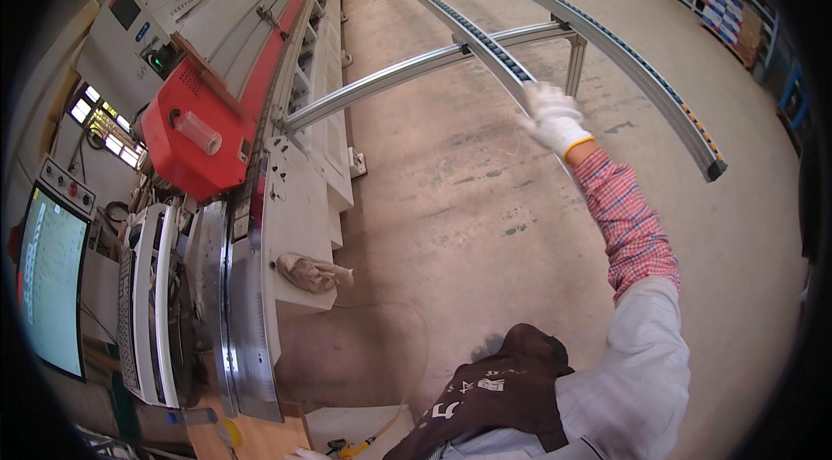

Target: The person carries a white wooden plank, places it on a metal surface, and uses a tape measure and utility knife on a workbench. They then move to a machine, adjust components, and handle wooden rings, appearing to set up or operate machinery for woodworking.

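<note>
Right hand (555, 117), the nearer, is overlapping the inner roller rail (487, 41), which is extending lengthwise ahead; finger closure I cannot tell.

Head-worn fisheye; faces down and ahead; close overhead.

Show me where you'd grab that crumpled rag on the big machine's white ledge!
I'd pinch the crumpled rag by its narrower right end, coming from the right, over the floor. That end seems to poke past the white ledge, so fingers could probably close on it from above and below. The rest lies bunched up on top, so it looks harder to get under.
</note>
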The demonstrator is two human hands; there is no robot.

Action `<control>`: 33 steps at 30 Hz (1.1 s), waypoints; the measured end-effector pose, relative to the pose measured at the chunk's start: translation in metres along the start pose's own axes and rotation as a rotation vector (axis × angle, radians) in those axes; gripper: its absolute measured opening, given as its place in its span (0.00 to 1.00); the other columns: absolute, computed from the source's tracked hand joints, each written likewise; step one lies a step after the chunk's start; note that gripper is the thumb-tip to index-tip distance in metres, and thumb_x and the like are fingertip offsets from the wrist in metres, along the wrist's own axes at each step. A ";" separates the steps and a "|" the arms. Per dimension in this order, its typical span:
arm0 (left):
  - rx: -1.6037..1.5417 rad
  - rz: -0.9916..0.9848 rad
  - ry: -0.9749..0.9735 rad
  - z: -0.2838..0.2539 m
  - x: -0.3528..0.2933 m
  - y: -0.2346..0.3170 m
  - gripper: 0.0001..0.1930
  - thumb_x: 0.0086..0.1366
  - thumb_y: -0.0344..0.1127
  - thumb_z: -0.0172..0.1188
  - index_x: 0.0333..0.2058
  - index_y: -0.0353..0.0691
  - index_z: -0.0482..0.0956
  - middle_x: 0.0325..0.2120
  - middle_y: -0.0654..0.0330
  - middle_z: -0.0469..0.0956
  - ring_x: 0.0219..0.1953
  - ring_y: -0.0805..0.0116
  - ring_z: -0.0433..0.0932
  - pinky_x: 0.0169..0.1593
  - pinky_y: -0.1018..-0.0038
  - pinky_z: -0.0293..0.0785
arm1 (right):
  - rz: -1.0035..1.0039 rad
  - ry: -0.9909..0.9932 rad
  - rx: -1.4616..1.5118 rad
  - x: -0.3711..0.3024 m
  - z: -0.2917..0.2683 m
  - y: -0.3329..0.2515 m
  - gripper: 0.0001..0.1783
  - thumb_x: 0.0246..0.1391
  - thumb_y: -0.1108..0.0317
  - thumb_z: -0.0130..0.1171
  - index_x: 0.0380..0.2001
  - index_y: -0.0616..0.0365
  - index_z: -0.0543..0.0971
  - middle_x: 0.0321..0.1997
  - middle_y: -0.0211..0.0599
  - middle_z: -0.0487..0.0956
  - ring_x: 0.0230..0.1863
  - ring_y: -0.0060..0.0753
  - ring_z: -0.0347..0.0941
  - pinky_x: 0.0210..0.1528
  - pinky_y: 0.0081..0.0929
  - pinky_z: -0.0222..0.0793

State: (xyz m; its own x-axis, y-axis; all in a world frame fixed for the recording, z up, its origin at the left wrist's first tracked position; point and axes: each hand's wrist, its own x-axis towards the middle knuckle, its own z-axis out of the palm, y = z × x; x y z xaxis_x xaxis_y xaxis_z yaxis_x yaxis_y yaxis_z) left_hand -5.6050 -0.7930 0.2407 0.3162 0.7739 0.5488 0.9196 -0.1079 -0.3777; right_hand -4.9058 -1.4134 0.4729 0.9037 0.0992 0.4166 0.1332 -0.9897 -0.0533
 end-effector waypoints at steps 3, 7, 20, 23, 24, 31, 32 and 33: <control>0.003 0.031 -0.013 -0.003 0.003 -0.002 0.27 0.72 0.61 0.50 0.55 0.47 0.79 0.46 0.56 0.83 0.47 0.61 0.82 0.50 0.57 0.78 | 0.282 -0.277 -0.001 -0.011 0.033 0.045 0.44 0.53 0.38 0.68 0.66 0.50 0.68 0.62 0.50 0.75 0.61 0.51 0.75 0.57 0.48 0.76; 0.140 0.189 0.047 -0.001 0.006 -0.005 0.26 0.72 0.61 0.50 0.54 0.49 0.79 0.49 0.55 0.83 0.50 0.62 0.81 0.52 0.57 0.77 | 0.417 -0.282 -0.087 -0.036 0.080 0.046 0.50 0.51 0.51 0.73 0.73 0.47 0.60 0.64 0.51 0.72 0.60 0.55 0.76 0.57 0.50 0.76; -0.002 -0.016 -0.180 -0.034 0.002 0.018 0.19 0.72 0.46 0.48 0.54 0.46 0.79 0.58 0.46 0.76 0.58 0.45 0.75 0.56 0.47 0.73 | 0.469 -0.283 -0.033 -0.022 0.104 0.060 0.45 0.55 0.53 0.68 0.73 0.49 0.61 0.61 0.49 0.74 0.57 0.54 0.78 0.56 0.53 0.75; 0.021 0.011 -0.088 -0.023 0.004 0.016 0.19 0.72 0.47 0.48 0.53 0.48 0.79 0.58 0.49 0.77 0.56 0.45 0.76 0.54 0.46 0.73 | 0.474 -0.305 -0.030 -0.021 0.099 0.059 0.47 0.55 0.52 0.70 0.73 0.48 0.59 0.62 0.50 0.73 0.58 0.54 0.78 0.57 0.50 0.77; 0.059 0.076 -0.058 -0.019 0.003 0.009 0.19 0.73 0.48 0.48 0.53 0.48 0.79 0.58 0.50 0.77 0.56 0.45 0.76 0.54 0.46 0.73 | 0.475 -0.311 -0.019 -0.021 0.097 0.056 0.47 0.56 0.52 0.69 0.73 0.49 0.59 0.62 0.50 0.73 0.59 0.54 0.78 0.57 0.51 0.76; 0.076 0.015 -0.332 0.016 0.020 -0.003 0.22 0.74 0.48 0.45 0.61 0.51 0.74 0.67 0.50 0.70 0.63 0.44 0.71 0.58 0.42 0.69 | 0.477 -0.314 -0.025 -0.021 0.100 0.055 0.46 0.56 0.52 0.68 0.73 0.48 0.59 0.62 0.49 0.73 0.59 0.52 0.78 0.56 0.50 0.78; 0.080 0.020 -0.305 0.017 0.016 -0.003 0.22 0.74 0.48 0.44 0.62 0.51 0.73 0.67 0.50 0.69 0.64 0.44 0.70 0.59 0.42 0.68 | 0.481 -0.321 -0.019 -0.020 0.098 0.055 0.46 0.56 0.53 0.68 0.73 0.48 0.59 0.62 0.49 0.73 0.59 0.52 0.78 0.56 0.51 0.78; 0.083 0.028 -0.278 0.016 0.013 0.000 0.23 0.75 0.48 0.44 0.63 0.51 0.72 0.68 0.50 0.69 0.65 0.44 0.69 0.60 0.42 0.68 | 0.483 -0.326 -0.018 -0.020 0.098 0.055 0.45 0.56 0.53 0.68 0.73 0.48 0.59 0.62 0.49 0.73 0.60 0.53 0.77 0.56 0.51 0.77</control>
State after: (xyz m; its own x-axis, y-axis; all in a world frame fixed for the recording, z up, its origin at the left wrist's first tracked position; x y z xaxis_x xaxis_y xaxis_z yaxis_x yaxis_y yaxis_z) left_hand -5.6049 -0.7732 0.2361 0.2542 0.9139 0.3164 0.8856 -0.0885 -0.4559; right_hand -4.8768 -1.4594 0.3732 0.9392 -0.3399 0.0482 -0.3295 -0.9319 -0.1517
